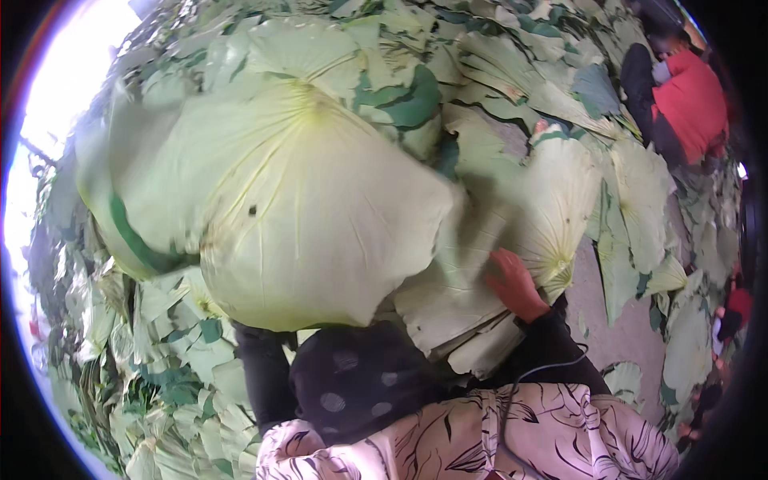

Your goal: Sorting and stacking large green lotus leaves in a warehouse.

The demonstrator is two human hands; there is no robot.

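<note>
A large lotus leaf, pale underside up with veins fanning out and one small dark hole, is spread in front of me and blurred in places by motion. My left sleeve runs under its near edge, which hides my left hand. To the right, my right hand rests against more pale lotus leaves, its fingers stretched out and apart. Just beyond it a second lotus leaf stands partly folded, its veins meeting at a yellowish centre near my wrist. Whether the fingers pinch any edge does not show.
Heaps of overlapping lotus leaves surround me on all sides. Grey floor shows between leaves on the right. A person in a red top sits at the far right. A thin cable crosses my right sleeve.
</note>
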